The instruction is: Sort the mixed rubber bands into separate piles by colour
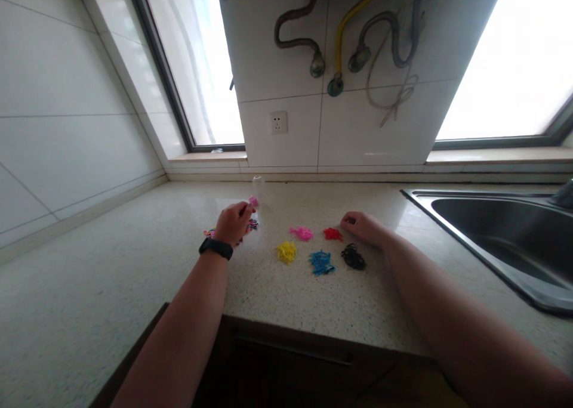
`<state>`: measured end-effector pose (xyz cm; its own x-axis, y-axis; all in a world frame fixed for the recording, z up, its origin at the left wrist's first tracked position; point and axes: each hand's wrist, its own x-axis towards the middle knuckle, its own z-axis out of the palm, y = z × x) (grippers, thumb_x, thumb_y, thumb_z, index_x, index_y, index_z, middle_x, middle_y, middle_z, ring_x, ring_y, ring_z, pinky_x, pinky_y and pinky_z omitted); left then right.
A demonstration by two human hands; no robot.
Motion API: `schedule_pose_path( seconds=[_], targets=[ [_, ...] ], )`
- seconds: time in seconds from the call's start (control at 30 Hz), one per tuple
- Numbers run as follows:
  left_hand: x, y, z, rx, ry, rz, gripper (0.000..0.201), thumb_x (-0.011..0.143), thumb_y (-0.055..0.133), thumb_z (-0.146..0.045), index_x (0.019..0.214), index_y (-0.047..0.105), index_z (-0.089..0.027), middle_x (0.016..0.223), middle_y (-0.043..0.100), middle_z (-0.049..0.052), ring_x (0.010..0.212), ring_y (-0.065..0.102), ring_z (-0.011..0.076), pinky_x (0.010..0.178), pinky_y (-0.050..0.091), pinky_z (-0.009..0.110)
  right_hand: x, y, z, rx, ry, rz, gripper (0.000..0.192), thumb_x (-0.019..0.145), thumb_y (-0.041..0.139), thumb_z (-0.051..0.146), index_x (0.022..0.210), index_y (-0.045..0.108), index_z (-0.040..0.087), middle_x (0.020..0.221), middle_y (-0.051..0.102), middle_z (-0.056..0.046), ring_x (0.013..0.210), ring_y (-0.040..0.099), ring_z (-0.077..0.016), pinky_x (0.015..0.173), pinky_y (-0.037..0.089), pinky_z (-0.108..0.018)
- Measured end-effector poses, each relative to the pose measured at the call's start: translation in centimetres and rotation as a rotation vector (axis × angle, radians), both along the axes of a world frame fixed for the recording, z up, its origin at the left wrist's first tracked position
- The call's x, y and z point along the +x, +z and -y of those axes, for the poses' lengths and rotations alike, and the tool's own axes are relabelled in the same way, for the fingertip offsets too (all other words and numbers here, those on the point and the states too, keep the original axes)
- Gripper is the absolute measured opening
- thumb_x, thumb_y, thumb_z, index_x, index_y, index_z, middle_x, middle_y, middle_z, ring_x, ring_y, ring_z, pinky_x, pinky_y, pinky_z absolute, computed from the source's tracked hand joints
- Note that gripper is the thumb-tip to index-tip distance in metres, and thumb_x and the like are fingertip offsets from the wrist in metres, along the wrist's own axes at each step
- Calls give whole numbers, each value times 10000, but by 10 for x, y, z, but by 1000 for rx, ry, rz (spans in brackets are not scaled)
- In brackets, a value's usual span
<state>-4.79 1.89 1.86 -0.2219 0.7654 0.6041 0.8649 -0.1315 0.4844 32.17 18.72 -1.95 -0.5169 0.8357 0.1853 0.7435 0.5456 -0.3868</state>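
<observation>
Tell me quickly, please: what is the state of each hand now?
Left hand: curled, at a pink item; grip unclear.
Right hand: loosely curled beside the red pile; nothing visibly held.

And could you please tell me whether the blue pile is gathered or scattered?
Gathered: the blue pile forms one loose clump, with bare counter visible around it.

There are two pink clumps (302, 234) and four other single-coloured clumps (322, 262).

Daylight comes in at the windows (192, 62) on both sides of a white tiled wall (286, 148), where a socket (278, 123) sits lower than bent hoses (338, 44). To my right, a steel sink (505, 241) is set into the speckled worktop (111, 247).
</observation>
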Motion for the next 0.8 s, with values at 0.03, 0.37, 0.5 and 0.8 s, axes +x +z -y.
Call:
schedule_pose_path(
  seconds=[0.03, 0.37, 0.5, 0.8],
  targets=[
    [-1, 0, 0, 7, 12, 17, 393, 959, 427, -419, 838, 712, -177, 729, 691, 33, 693, 618, 166, 658, 424, 262, 0, -1, -1, -1, 2, 1, 195, 860, 574, 344, 916, 710, 216, 887, 741, -63, 771, 654, -192, 687, 456, -268],
    [-6, -11, -9, 20, 76, 104, 422, 946, 397, -427, 785, 701, -182, 705, 691, 41, 686, 627, 183, 635, 401, 266, -4, 3, 3, 38, 23, -66, 194, 841, 579, 334, 895, 712, 203, 850, 734, -64, 726, 642, -182, 647, 448, -275],
    [-6, -13, -12, 54, 144, 148, 452, 945, 378, -444, 750, 700, -192, 700, 695, 47, 691, 628, 193, 652, 406, 275, -18, 20, 16, 112, 80, -194, 255, 869, 542, 374, 930, 707, 190, 840, 723, -60, 715, 629, -174, 659, 457, -281],
    [-3, -14, -13, 67, 232, 201, 498, 948, 333, -459, 715, 686, -196, 645, 661, 44, 649, 600, 196, 612, 379, 277, -97, 79, 72, 163, 333, -112, 224, 878, 549, 313, 982, 706, 192, 805, 723, -38, 684, 627, -150, 625, 420, -250]
  ],
)
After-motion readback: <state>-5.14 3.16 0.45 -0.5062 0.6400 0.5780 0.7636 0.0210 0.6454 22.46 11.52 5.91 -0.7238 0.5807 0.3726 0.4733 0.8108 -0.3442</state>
